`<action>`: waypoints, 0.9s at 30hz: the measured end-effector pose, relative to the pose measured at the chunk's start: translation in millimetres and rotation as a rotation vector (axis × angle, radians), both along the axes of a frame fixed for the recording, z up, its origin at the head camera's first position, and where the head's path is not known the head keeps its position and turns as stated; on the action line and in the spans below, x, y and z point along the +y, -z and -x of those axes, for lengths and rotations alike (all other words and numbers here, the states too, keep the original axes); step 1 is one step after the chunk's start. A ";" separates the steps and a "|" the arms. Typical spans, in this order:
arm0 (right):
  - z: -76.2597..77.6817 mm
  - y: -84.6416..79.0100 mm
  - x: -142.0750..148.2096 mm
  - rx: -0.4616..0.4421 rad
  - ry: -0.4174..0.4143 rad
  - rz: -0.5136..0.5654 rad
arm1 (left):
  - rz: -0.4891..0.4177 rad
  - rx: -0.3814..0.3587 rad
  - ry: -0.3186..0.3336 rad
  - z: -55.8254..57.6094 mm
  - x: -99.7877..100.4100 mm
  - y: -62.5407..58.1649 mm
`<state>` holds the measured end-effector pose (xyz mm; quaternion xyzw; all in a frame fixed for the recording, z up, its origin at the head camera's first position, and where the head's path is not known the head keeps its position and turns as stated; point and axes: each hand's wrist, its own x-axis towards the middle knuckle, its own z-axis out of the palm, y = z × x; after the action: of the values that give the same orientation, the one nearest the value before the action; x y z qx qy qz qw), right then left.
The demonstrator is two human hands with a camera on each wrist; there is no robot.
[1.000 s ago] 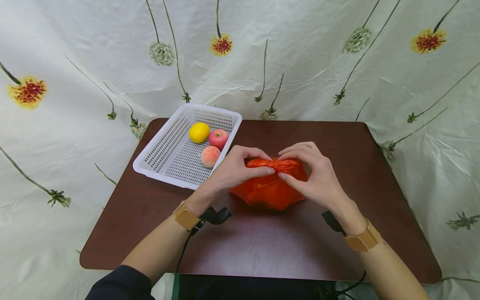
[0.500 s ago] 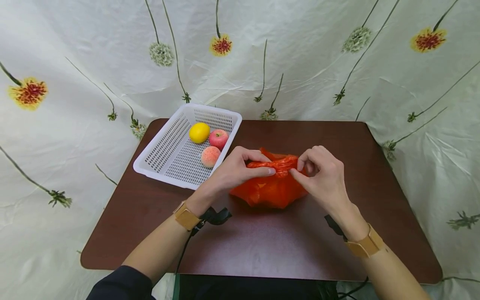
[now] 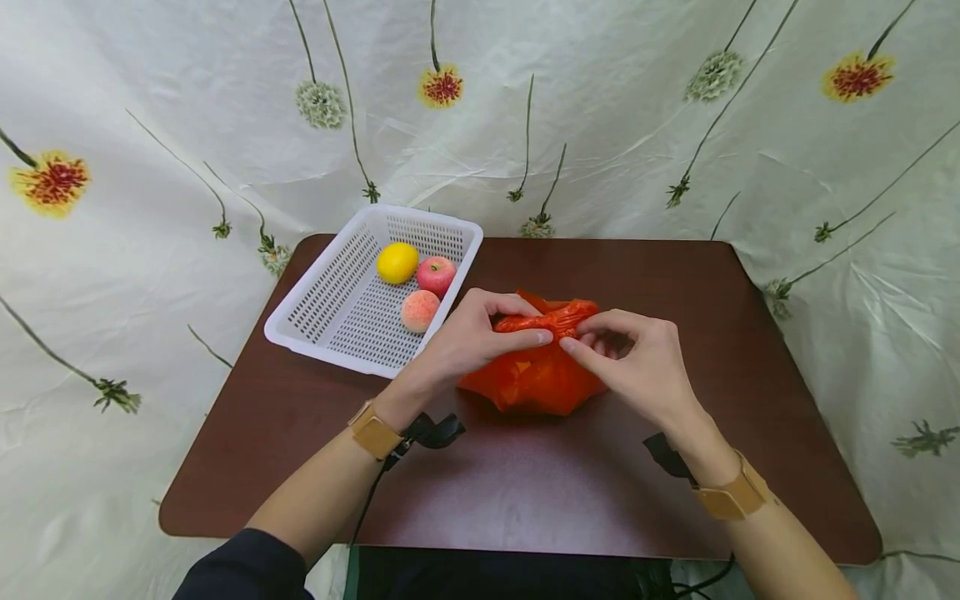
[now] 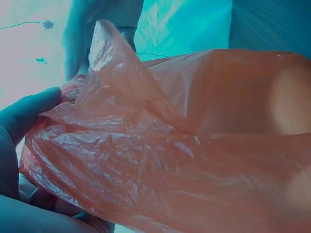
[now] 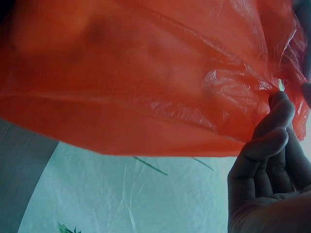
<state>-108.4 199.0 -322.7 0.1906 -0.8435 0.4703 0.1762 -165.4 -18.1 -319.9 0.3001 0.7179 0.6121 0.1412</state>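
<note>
An orange-red plastic bag (image 3: pixel 536 383) stands on the brown table, its top gathered and twisted. My left hand (image 3: pixel 483 329) pinches the gathered top from the left between thumb and fingers. From the right, my right hand (image 3: pixel 637 358) pinches the plastic near the middle of the gather, fingers curled. In the left wrist view a loose flap of the bag (image 4: pixel 146 145) sticks up beside the bunched plastic. The right wrist view shows the bag (image 5: pixel 136 73) stretched wide, with the right hand's (image 5: pixel 272 170) fingertips at its creased edge. What lies inside the bag is hidden.
At the back left of the table (image 3: pixel 675 283) stands a white perforated basket (image 3: pixel 333 350). In it lie a yellow lemon-like fruit (image 3: pixel 397 263), a red apple (image 3: pixel 436 275) and a peach (image 3: pixel 420 311). A flower-printed sheet (image 3: pixel 600 108) hangs behind; black cables run by the wrists.
My right hand drew back to the right along the gathered top, then came in again lower, near its middle. A flap of the bag rose behind. The left hand kept its grip.
</note>
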 end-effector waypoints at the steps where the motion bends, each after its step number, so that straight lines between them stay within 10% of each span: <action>1: -0.4 -1.1 -0.9 -0.009 0.017 0.000 | 0.007 0.003 0.003 -0.2 0.5 -0.3; 8: -0.9 -2.8 -1.1 -0.060 0.048 -0.005 | 0.037 0.013 0.026 -0.5 -6.7 1.9; 15: 0.8 -4.0 3.0 -0.079 0.051 0.012 | -0.144 -0.145 0.096 3.4 -26.2 10.9; 27: -0.4 -4.2 6.7 -0.104 0.032 0.008 | -0.177 -0.056 0.119 13.1 -32.7 28.3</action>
<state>-107.9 205.7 -318.5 0.1518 -0.8524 0.4802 0.1405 -178.5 -50.8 -348.3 0.3362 0.6377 0.6718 0.1702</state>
